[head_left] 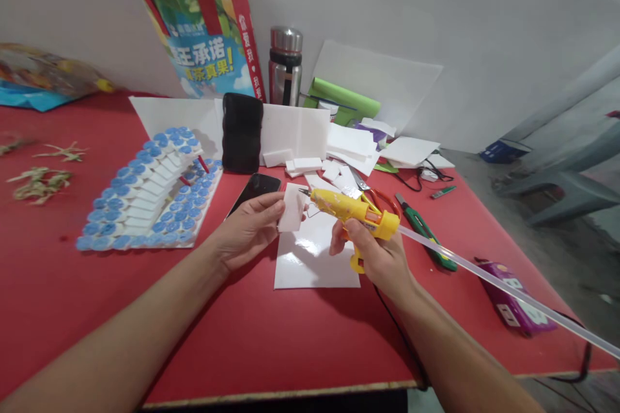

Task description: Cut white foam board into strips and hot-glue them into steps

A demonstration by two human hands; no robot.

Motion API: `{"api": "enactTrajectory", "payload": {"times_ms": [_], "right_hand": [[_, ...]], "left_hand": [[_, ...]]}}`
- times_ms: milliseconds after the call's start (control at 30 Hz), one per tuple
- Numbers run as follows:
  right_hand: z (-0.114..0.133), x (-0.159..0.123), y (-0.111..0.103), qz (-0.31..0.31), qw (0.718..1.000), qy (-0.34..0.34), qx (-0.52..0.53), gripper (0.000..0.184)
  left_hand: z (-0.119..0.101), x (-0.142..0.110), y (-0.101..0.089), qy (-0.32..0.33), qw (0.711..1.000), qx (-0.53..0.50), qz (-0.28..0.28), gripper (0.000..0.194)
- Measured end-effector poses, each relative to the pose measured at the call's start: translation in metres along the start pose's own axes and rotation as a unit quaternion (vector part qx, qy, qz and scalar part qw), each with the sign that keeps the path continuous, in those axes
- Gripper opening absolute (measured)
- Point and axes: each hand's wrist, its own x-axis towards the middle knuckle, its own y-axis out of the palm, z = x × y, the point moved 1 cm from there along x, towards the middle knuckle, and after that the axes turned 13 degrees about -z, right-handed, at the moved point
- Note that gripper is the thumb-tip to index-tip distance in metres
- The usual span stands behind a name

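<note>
My left hand (249, 229) pinches a small white rectangular board piece (290, 213) by its left edge, holding it upright. In my right hand (380, 255) is a yellow hot glue gun (339, 204), its fingers around the handle. The gun's metal nozzle points left at the upper right part of the piece; whether it touches cannot be told. A long clear glue stick (484, 270) sticks out of the gun's back. Below both hands lies a glossy white sheet (314, 268) on the red table (290, 348).
A model edged with blue caps (140, 190) stands left, near a dark phone (254, 190) and a black case (242, 132). Behind are white offcuts (343, 174) and a steel thermos (285, 68). Scissors (387, 200), a green cutter (426, 232) and a purple pack (513, 297) lie right.
</note>
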Motion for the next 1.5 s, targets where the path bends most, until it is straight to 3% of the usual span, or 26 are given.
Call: {"api": "enactTrajectory", "payload": {"times_ms": [267,667,1300,1500], "right_hand": [[0.0012,0.0008,-0.0003,-0.008,1.000,-0.012,-0.012,0.044],[-0.0030,0.0008,-0.0009,-0.008,0.999,-0.032,-0.039,0.052],[0.0033,-0.0003,0.0022,0.011,0.997,-0.029,-0.071,0.050],[0.0056,0.0006,0.0037,0.030,0.995,-0.032,-0.092,0.051]], "left_hand": [[0.0022,-0.0004,-0.0014,-0.023,1.000,0.000,-0.019,0.043],[0.0017,-0.0001,-0.0026,-0.012,1.000,0.000,-0.011,0.039],[-0.0011,0.0017,-0.0056,0.007,1.000,0.003,-0.020,0.045],[-0.0030,0.0030,-0.0060,0.026,0.999,-0.006,-0.021,0.038]]}}
